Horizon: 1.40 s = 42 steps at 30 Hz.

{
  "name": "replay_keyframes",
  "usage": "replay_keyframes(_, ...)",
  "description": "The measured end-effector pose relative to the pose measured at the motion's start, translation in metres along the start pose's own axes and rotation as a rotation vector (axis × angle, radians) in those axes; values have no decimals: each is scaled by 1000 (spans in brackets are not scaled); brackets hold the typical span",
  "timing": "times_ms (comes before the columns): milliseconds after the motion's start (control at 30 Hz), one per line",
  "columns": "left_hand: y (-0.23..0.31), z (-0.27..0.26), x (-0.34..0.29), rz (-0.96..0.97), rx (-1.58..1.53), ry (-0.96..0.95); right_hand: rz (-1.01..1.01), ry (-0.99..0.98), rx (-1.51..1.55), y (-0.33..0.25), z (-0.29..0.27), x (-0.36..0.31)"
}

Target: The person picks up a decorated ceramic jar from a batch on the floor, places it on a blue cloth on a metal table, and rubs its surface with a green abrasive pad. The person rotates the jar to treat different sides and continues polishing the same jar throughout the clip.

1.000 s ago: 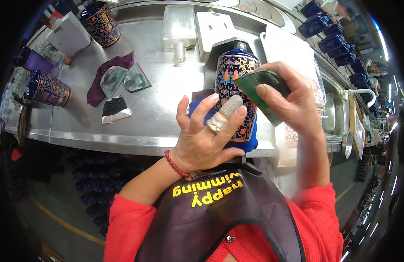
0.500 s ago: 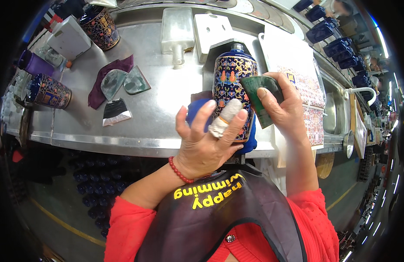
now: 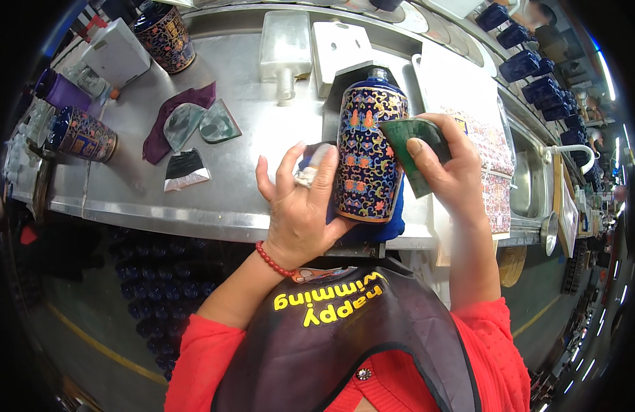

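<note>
A dark blue bottle (image 3: pixel 370 154) with a colourful floral pattern lies tilted back in a dark angled holder (image 3: pixel 335 89), its neck pointing away from me. My right hand (image 3: pixel 449 159) pinches a green, roughly fan-shaped flat scraper (image 3: pixel 409 159) between thumb and fingers; its edge is at the bottle's right side. On the other side, my left hand (image 3: pixel 298 199) is open with fingers spread, its thumb by the bottle's lower left edge. One of its fingers wears a whitish wrap (image 3: pixel 310 172). A blue cloth (image 3: pixel 394 223) shows under the bottle's near end.
Printed floral sheets (image 3: pixel 494 199) lie to the right, before a sink (image 3: pixel 528 185). Left on the metal table (image 3: pixel 242 185) are a purple cloth (image 3: pixel 156 141), several other scrapers (image 3: pixel 185 125) and patterned bottles (image 3: pixel 84 134). A clear bottle (image 3: pixel 284 44) lies at the back.
My left hand has moved left off the bottle's front, uncovering its lower pattern. My right hand keeps the scraper at nearly the same place. The whole view has shifted slightly.
</note>
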<state>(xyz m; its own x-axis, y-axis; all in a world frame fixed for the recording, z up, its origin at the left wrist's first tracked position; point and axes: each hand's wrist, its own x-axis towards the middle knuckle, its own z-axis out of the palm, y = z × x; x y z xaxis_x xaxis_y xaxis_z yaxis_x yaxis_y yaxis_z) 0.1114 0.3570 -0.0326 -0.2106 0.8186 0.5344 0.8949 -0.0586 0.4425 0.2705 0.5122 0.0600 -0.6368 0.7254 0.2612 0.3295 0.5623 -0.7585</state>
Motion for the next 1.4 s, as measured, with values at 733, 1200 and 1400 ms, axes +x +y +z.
replay_keyframes(733,-2,2,1,323,16,143,160,-2,344,22,-12,-39)
replay_keyframes(1200,-3,-17,20,559,280,2,229,106,548,43,-5,-68)
replay_keyframes(1400,12,-21,30,498,383,-145,239,102,576,46,-1,-69)
